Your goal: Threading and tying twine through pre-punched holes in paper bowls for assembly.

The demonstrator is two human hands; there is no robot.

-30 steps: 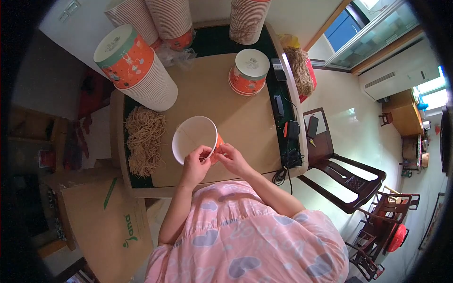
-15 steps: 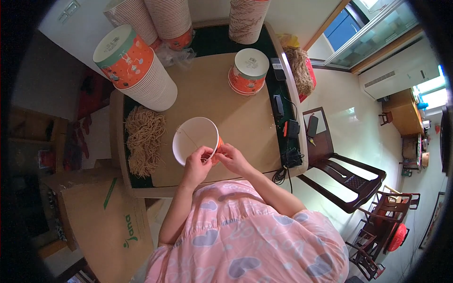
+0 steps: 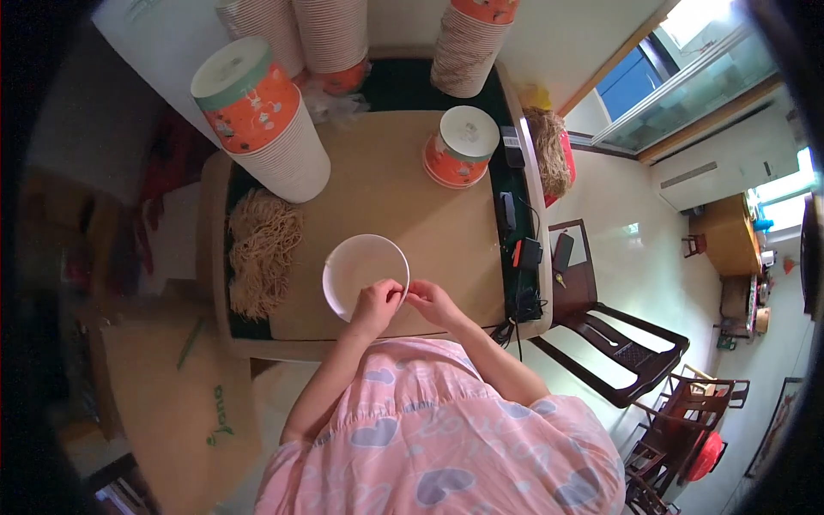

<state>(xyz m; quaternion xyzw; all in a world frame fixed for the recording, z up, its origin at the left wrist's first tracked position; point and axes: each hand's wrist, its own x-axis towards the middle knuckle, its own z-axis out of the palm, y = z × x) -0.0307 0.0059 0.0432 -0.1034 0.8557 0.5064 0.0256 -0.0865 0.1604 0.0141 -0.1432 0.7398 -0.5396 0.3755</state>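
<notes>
A paper bucket, white inside, stands mouth up and slightly tilted at the near side of the table. My left hand reaches over its near right rim, fingers closed on the wall from inside. Against the outer side of the same rim, my right hand has its fingertips pinched together. Any thin strand between the fingers is too small to make out. To the left lies a bundle of tan strings. Beyond the bucket, a short upside-down stack of orange paper buckets rests on the brown board.
A tall leaning stack of buckets stands at the back left, with more stacks behind. Chargers and cables line the table's right edge. A dark wooden chair is at the right, a cardboard box at the lower left.
The view has shifted a little. Both hands stay at the bucket's rim, the right now slightly farther from the left. The strand seen inside the bucket before no longer shows clearly.
</notes>
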